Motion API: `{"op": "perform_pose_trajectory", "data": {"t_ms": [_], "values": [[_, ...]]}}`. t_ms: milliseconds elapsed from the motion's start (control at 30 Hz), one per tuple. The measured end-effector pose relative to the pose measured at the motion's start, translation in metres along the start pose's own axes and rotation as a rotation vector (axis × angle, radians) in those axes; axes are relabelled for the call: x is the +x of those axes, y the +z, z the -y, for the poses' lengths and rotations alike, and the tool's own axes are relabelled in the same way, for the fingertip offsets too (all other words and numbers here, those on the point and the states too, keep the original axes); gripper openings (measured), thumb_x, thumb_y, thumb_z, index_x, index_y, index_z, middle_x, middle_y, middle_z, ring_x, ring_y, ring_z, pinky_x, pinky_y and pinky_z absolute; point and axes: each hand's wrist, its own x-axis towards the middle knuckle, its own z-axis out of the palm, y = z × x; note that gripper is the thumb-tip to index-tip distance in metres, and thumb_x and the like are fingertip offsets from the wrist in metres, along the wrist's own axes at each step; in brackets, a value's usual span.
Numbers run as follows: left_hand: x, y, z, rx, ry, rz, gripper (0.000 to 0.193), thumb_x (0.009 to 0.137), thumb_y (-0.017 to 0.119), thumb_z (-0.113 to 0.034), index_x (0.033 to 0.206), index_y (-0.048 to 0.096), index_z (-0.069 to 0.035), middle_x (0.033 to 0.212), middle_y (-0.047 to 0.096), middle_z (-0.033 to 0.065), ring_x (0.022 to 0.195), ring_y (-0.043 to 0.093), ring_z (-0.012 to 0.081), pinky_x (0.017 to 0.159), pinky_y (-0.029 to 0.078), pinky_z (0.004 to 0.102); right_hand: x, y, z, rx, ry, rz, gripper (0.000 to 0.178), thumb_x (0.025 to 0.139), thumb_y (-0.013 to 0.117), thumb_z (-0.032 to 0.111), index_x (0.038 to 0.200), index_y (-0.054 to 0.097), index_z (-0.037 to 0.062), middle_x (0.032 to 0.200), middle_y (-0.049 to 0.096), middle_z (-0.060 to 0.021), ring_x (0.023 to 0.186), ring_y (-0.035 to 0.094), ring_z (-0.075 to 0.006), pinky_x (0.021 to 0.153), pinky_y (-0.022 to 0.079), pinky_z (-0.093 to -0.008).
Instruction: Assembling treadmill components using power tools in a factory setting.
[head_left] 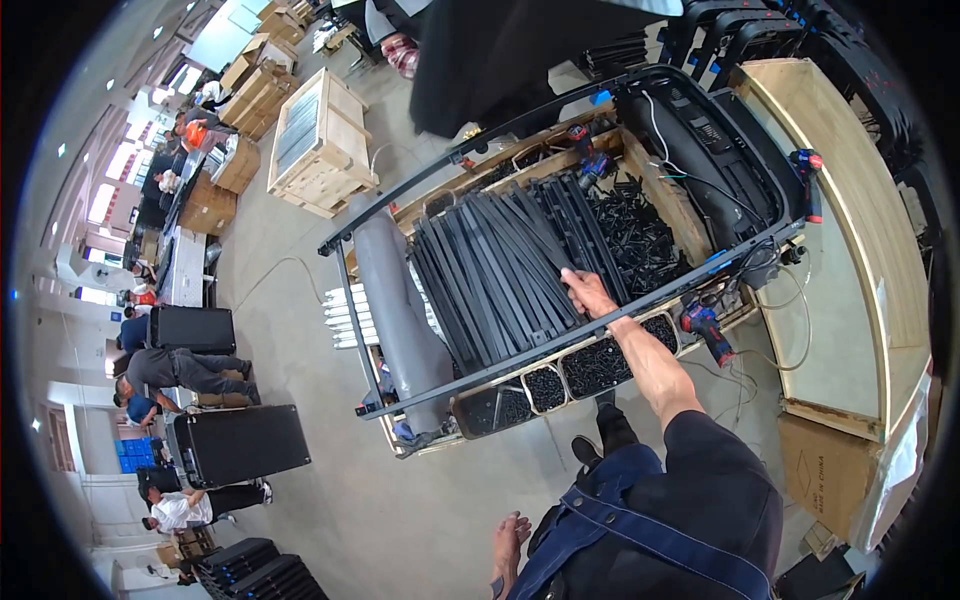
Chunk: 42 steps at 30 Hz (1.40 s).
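In the head view, my right hand (590, 294) reaches over a stack of long black strips (490, 270), its fingers closed on one of the strips near its end. The strips lie side by side inside a long black metal frame (540, 348) set across a wooden workbench. My left hand (511, 535) hangs low by my body, holding nothing, its fingers loosely bent and apart. A pile of small black parts (640, 225) lies to the right of the strips. Bins of black screws (595, 366) line the near side, just below my right forearm.
Power drills sit at the bench's near right (705, 330), its far side (592, 165) and the right (808, 185). A grey padded roll (405, 310) lies at the left end. A large wooden crate (850, 250) stands right; a slatted crate (318, 140) and several people are left.
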Motion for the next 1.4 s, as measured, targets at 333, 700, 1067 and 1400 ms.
{"op": "perform_pose_trajectory", "data": {"t_ms": [333,700,1067,1400], "values": [[0.091,0.084,-0.025,0.007,0.189,0.482,0.044,0.103,0.056,-0.041,0.120,0.062,-0.001,0.109,0.070,0.0131,0.096,0.068,0.0224,0.085,0.055,0.0368,-0.315,-0.034,-0.033,-0.520,0.007,0.016,0.034,0.102,0.057,0.038,0.093,0.061,0.0047,0.058,0.053,-0.0004,0.044,0.049,-0.0097,0.040,0.038,-0.0277],[0.013,0.207,-0.204,-0.316,0.413,0.718,0.032,0.102,0.063,-0.033,0.114,0.066,-0.003,0.102,0.073,0.0125,0.081,0.069,0.0152,0.070,0.059,0.0294,-0.547,-0.067,0.034,-0.521,0.290,0.044,0.031,0.100,0.065,0.033,0.093,0.069,0.0025,0.067,0.061,0.0000,0.061,0.055,-0.0060,0.054,0.043,-0.0246],[-0.023,0.257,-0.401,-0.024,0.703,0.654,0.089,0.096,0.066,-0.051,0.155,0.024,-0.001,0.138,0.057,0.0197,0.120,0.059,0.0294,0.098,0.051,0.0422,-0.339,0.019,0.132,-0.617,-0.255,0.084,0.043,0.102,0.056,0.025,0.136,0.057,-0.0002,0.078,0.065,-0.0097,0.072,0.064,-0.0182,0.066,0.051,-0.0374],[-0.114,0.215,-0.494,-0.358,0.858,0.598,0.084,0.095,0.058,-0.062,0.143,0.038,0.004,0.133,0.060,0.0210,0.116,0.063,0.0307,0.096,0.055,0.0430,-0.146,0.111,0.131,-0.583,-0.614,-0.176,0.040,0.099,0.055,0.021,0.137,0.058,0.0076,0.109,0.070,-0.0250,0.105,0.066,-0.0436,0.093,0.051,-0.0502]]}}
